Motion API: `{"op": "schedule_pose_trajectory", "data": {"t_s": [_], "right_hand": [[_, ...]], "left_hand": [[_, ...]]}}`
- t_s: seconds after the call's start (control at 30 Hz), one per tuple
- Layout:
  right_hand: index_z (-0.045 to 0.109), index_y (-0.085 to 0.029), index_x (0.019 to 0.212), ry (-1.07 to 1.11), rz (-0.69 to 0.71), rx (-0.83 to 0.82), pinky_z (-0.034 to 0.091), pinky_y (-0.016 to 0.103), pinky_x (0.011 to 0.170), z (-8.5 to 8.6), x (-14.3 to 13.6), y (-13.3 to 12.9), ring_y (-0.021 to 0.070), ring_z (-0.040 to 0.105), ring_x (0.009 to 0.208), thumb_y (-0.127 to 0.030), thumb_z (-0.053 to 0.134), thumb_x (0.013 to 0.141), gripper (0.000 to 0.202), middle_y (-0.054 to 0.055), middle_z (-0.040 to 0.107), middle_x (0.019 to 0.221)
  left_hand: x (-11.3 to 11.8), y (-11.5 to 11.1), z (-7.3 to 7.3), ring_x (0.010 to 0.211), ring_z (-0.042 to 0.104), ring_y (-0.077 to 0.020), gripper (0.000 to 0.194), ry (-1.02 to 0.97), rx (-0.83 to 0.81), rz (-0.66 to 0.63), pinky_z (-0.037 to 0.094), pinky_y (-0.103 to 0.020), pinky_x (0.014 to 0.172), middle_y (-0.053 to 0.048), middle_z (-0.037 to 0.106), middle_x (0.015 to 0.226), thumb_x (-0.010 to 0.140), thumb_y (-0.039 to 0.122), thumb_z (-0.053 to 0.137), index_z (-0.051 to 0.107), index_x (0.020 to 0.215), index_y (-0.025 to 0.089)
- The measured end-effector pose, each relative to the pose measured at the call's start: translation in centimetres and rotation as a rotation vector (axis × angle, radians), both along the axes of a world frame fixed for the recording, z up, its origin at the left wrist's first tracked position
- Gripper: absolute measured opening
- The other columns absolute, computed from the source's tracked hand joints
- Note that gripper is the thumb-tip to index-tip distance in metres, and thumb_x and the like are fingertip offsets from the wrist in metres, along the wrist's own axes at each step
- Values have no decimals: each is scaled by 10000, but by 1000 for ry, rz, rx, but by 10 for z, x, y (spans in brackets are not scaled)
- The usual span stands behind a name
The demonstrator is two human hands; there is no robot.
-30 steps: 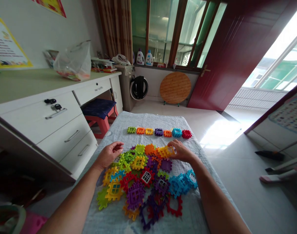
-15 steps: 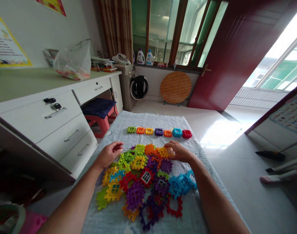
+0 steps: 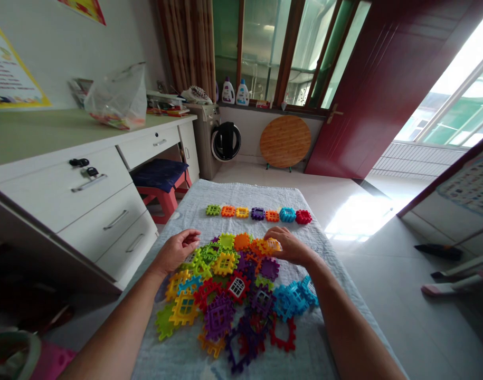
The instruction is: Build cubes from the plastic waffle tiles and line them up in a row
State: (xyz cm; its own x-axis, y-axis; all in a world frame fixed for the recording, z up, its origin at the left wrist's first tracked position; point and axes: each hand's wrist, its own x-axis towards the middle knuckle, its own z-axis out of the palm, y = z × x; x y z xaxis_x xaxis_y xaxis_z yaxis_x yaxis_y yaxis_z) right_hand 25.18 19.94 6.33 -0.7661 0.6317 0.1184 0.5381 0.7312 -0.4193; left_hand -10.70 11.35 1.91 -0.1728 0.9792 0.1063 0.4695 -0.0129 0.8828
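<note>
A pile of coloured plastic interlocking blocks [image 3: 225,263] with toothed edges lies on the cloth-covered table between my hands. My right hand [image 3: 289,246] is at the pile's far right edge, its fingers closed on an orange interlocking block [image 3: 271,245] with a white window insert. At the upper left of the pile rests my left hand [image 3: 180,249], holding nothing, its fingers loosely bent and the thumb apart. Behind the pile runs a row of assembled blocks, among them a green one [image 3: 213,210], a dark purple one [image 3: 258,214], a blue one [image 3: 287,215] and a red one [image 3: 303,217].
A pale blue cloth [image 3: 241,194] covers the table. To the left stand a white desk [image 3: 86,182] with a plastic bag [image 3: 120,100] on it and a red stool [image 3: 162,203]. A washing machine [image 3: 205,137], a round wooden tabletop [image 3: 285,141] and a dark red door [image 3: 363,89] are farther back.
The view has shifted very slightly. Both hands and the blocks stay practically where they were; my right hand keeps its hold on the orange block.
</note>
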Motion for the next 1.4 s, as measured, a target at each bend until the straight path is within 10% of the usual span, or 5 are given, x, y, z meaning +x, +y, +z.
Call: {"op": "schedule_pose_trajectory", "data": {"t_s": [0.97,1.4], "right_hand": [[468,-221,1306,-66,-73,-99,374,444,993,-17,6,7,274,436,1141,-240,731,665,693,109,465,1241],[623,-158,992,-93,-326,60,425,343,812,-23,21,18,229,529,887,-392,728,659,420,81,553,957]], "left_hand": [[-3,2,-4,826,658,-221,430,23,15,-5,513,-327,749,-67,709,870,690,448,645,658,1013,165],[-3,3,-5,809,661,-225,422,33,19,-15,520,-341,750,-65,708,858,692,442,642,654,1009,164]]}}
